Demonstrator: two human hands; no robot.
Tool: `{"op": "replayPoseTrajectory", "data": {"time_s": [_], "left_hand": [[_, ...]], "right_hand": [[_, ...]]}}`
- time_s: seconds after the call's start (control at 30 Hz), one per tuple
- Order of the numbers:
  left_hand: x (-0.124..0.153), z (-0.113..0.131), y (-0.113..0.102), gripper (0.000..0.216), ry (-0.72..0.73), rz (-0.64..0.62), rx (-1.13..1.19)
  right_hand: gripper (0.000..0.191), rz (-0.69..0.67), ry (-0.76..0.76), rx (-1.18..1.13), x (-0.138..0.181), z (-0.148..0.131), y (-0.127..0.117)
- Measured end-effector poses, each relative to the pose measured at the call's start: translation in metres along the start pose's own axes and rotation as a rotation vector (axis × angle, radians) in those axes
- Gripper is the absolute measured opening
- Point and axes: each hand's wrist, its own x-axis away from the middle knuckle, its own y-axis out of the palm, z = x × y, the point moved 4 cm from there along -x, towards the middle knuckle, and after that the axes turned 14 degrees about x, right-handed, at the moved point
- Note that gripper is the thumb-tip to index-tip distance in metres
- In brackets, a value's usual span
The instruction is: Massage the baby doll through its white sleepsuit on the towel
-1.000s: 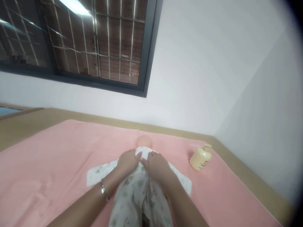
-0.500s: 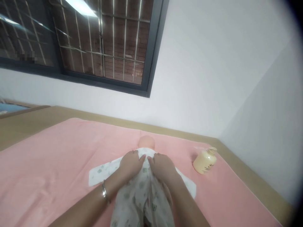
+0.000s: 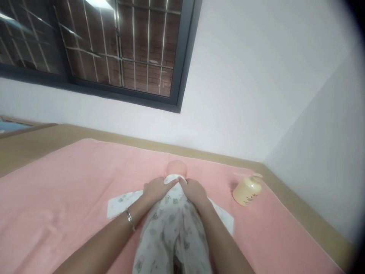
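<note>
A baby doll (image 3: 176, 168) in white clothes (image 3: 171, 217) with a green print lies on the pink cloth, its bald round head at the far end. Both sleeves spread out sideways. My left hand (image 3: 156, 188) wraps the doll's left-side upper body as I see it, thumb on the cloth below the neck. On the other side my right hand (image 3: 194, 190) does the same, its thumb meeting the left one at the middle. Most fingers are hidden round the doll's sides. A bracelet (image 3: 130, 219) circles my left wrist.
A pale yellow pump bottle (image 3: 247, 190) stands on the pink cloth (image 3: 85, 182) to the right. Tan padding (image 3: 228, 158) borders the cloth. Behind rise a white wall (image 3: 234, 83) and a dark-framed window (image 3: 182, 72) with metal bars outside.
My thumbs have moved together and now meet below the doll's neck, where they were slightly apart. The hands sit a little more around its sides. The view has tilted slightly down.
</note>
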Motion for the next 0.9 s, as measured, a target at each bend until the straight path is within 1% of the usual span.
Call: {"op": "replayPoseTrajectory", "data": {"time_s": [0.17,0.43,0.9], "left_hand": [[0.0017,-0.0002,-0.0002,0.07,0.046,0.022,0.027],[-0.001,-0.0041,0.0021,0.068,0.038,0.072,0.006],[-0.0021,-0.0019,0.0029,0.07,0.03,0.057,-0.031]], "right_hand": [[0.068,0.007,0.034,-0.015,-0.0032,0.0041,0.0031],[0.064,0.047,0.055,0.007,-0.008,0.0065,0.0101],[0.07,0.007,0.043,0.009,-0.0055,0.0059,0.0077]]}}
